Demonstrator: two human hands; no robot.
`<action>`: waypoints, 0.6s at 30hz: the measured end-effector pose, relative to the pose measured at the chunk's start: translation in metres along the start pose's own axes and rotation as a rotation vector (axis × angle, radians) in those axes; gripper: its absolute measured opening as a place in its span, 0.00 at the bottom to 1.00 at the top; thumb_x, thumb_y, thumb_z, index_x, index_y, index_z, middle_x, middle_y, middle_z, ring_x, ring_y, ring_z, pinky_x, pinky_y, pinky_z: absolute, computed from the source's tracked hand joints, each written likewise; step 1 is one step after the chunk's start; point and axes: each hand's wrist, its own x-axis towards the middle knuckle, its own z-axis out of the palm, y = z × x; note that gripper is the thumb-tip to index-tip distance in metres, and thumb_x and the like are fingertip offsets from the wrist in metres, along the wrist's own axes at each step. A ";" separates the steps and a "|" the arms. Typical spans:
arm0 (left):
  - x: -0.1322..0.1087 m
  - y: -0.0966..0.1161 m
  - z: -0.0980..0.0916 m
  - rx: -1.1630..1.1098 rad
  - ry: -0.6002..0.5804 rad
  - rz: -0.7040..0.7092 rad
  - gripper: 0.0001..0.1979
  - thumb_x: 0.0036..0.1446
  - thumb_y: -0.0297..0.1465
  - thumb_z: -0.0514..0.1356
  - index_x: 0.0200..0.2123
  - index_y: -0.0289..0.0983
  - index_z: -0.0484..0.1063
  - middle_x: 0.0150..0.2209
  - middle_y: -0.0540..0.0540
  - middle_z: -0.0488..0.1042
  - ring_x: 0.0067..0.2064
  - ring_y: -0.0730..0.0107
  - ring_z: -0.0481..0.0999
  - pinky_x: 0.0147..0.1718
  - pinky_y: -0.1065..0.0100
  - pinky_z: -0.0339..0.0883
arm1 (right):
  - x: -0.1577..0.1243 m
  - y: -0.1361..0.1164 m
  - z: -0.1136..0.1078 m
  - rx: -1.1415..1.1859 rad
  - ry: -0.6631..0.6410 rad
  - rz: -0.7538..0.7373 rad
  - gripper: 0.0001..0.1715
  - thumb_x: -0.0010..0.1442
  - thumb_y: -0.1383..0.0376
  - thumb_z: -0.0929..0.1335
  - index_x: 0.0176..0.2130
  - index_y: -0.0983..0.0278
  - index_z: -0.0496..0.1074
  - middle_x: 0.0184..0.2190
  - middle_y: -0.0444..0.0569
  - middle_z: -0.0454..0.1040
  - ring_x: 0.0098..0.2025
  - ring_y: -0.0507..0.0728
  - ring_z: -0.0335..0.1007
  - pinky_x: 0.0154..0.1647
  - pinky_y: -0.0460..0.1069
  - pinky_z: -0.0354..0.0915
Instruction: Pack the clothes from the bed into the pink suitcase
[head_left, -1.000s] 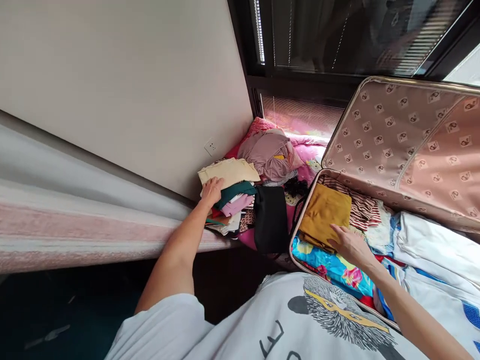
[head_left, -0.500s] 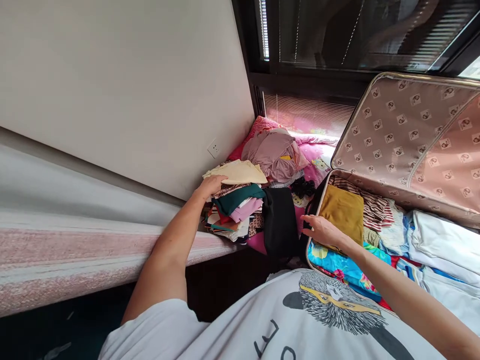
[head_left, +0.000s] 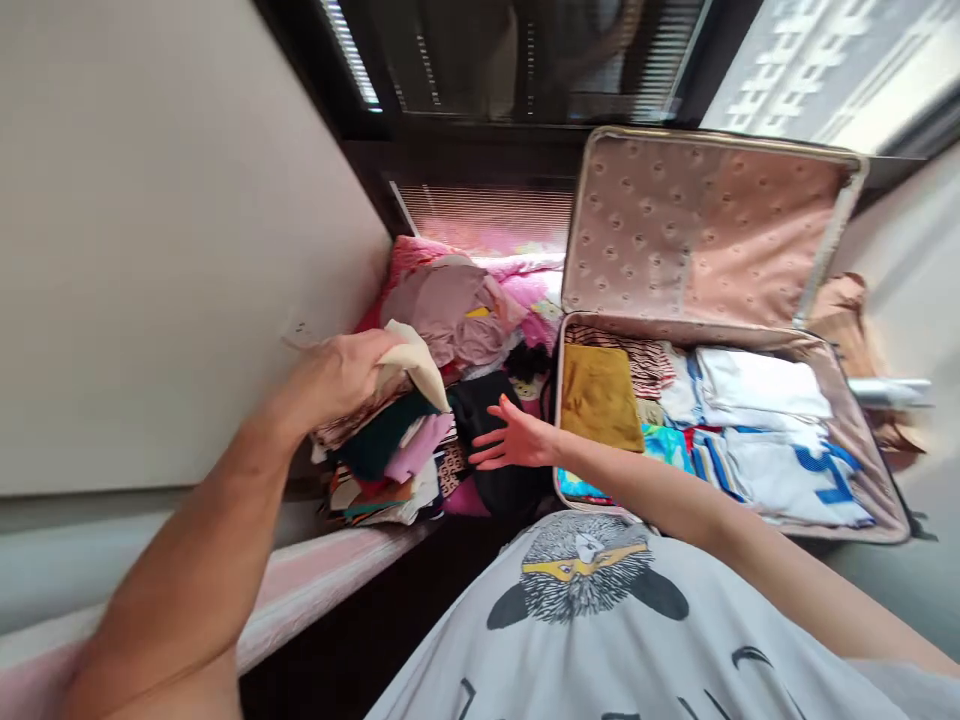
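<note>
My left hand [head_left: 349, 372] grips a cream folded garment [head_left: 417, 362], lifting it off the top of a stack of folded clothes [head_left: 390, 445]. Dark green, lilac and patterned pieces show beneath it. My right hand [head_left: 517, 436] is held with fingers spread, holding nothing, over a black cloth [head_left: 480, 405] beside the stack. To the right lies an open suitcase [head_left: 877, 470] with folded clothes inside. A mustard folded garment [head_left: 602, 397] sits at its left end, near my right wrist. White garments [head_left: 763, 385] fill much of its right part.
Behind the stack lies a heap of mauve fabric [head_left: 442, 305] on pink bedding [head_left: 536, 290]. The upright suitcase lid [head_left: 697, 220] leans near the dark window frame [head_left: 480, 150]. A pale wall [head_left: 172, 230] bounds the left, and a brown bag [head_left: 844, 310] stands at the far right.
My left hand has closed on the cream garment and raised it from the stack. The right hand has moved left from the suitcase edge, fingers spreading. The view has swung right.
</note>
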 end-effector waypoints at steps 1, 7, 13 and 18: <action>0.000 0.018 -0.007 -0.032 0.018 0.076 0.18 0.67 0.35 0.51 0.52 0.42 0.76 0.45 0.50 0.81 0.42 0.65 0.79 0.43 0.68 0.69 | -0.001 0.003 0.002 0.111 -0.016 0.000 0.71 0.56 0.28 0.68 0.76 0.59 0.34 0.58 0.66 0.71 0.50 0.67 0.81 0.50 0.66 0.75; 0.012 0.112 -0.023 -0.247 -0.112 0.399 0.18 0.68 0.39 0.50 0.50 0.48 0.77 0.42 0.50 0.80 0.42 0.65 0.79 0.43 0.67 0.69 | -0.041 0.016 -0.021 0.446 -0.037 -0.151 0.46 0.65 0.41 0.69 0.69 0.63 0.57 0.50 0.57 0.80 0.41 0.60 0.81 0.39 0.54 0.77; 0.067 0.172 0.011 -0.137 -0.118 0.532 0.20 0.69 0.30 0.49 0.55 0.46 0.76 0.43 0.46 0.78 0.46 0.63 0.79 0.49 0.65 0.69 | -0.136 -0.019 -0.098 0.455 0.421 -0.398 0.23 0.61 0.62 0.72 0.55 0.65 0.72 0.38 0.51 0.84 0.38 0.59 0.81 0.37 0.50 0.78; 0.086 0.236 0.073 -0.083 -0.048 0.701 0.20 0.70 0.24 0.47 0.56 0.38 0.75 0.46 0.42 0.77 0.50 0.60 0.77 0.52 0.60 0.66 | -0.219 -0.033 -0.166 0.073 0.616 -0.632 0.33 0.51 0.55 0.77 0.53 0.64 0.74 0.46 0.53 0.84 0.51 0.64 0.80 0.50 0.56 0.78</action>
